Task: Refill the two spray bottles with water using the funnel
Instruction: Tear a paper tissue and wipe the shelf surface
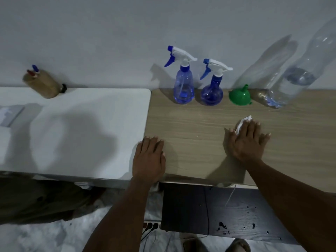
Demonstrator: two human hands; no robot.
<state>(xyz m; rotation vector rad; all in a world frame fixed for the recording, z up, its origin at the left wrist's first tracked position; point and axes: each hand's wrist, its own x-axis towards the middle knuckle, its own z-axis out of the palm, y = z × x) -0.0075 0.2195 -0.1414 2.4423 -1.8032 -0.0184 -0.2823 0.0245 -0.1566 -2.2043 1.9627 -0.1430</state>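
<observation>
"On the wooden table [200,124], what was seen?"

"Along its back edge, against the wall [109,33], four things were set in a row. At the left the tall sprayer [182,84] was stood upright, and the round sprayer [211,92] was stood just beside it, to the right. Both were fitted with trigger heads, the nozzles turned left. The green funnel [239,96] was laid mouth down, spout up, between the round sprayer and the water bottle [294,79]. It could not be told whether either was touched by it. The water bottle, clear and partly filled, was placed at the right end."

"How were the hands held?"

"The left hand [148,157] was laid flat, palm down, fingers straight and pressed together, over the seam where the white table [81,124] was met by the wooden one, near the front edge. The right hand [248,142] was spread, palm down, fingers straight and fanned. A white tissue [242,122] was pressed under it against the wood, and part of the tissue was left showing past the fingertips. That hand was found well apart from the row."

"Could the fill of the sprayers be told?"

"It could not be told through the blue plastic."

"And elsewhere?"

"A tan bottle [43,84] was seen at the back of the white table. Under the wooden top a dark shelf [236,206] was seen, and plugs [151,226] on the floor."
</observation>
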